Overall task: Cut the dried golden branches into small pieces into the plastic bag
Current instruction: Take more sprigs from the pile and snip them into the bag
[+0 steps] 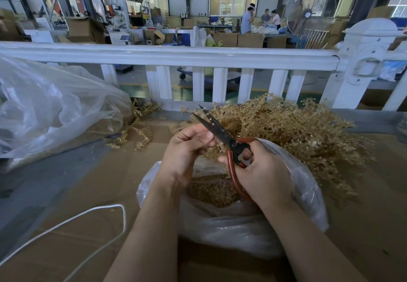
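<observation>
Two bare forearms reach in from the bottom edge, with no sleeves, gloves, watch or rings showing. The left hand (187, 149) and the right hand (262, 171) are both uncovered, and the nails that show are short and plain.

Scissors (222, 136) over plastic bag (242, 226)

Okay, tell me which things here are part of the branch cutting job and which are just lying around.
Part of the job:
- scissors, gripped by the right hand
- left hand, pinching a sprig
- golden branches
- plastic bag holding cut pieces

Lying about:
- white cord
- large clear bag
- white railing
- standing fan
</observation>
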Demonstrator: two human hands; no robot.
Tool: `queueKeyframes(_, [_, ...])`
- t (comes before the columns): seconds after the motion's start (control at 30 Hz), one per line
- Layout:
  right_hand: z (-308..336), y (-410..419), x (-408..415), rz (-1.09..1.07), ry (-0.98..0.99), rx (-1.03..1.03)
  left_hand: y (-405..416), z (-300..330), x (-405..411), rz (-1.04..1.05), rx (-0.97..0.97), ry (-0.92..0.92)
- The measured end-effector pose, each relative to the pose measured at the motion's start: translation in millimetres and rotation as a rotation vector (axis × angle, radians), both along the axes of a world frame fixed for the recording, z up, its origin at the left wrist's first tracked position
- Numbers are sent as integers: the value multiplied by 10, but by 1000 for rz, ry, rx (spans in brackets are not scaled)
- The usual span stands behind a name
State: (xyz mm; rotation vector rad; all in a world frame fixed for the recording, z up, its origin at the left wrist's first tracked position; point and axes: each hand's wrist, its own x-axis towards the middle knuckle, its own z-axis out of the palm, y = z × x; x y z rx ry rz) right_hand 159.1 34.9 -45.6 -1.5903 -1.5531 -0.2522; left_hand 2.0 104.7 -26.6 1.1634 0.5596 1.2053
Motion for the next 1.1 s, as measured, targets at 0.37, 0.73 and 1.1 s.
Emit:
queueKeyframes(0.37, [26, -9, 22, 42, 29, 26, 0, 43, -12, -41, -56, -85])
queueKeyframes(0.73, [-66, 19, 69, 59, 12, -40, -13, 19, -24, -116, -76, -238])
queueKeyframes(1.1, [-20, 9, 58, 74, 83, -83, 18, 27, 1, -4, -12, -128])
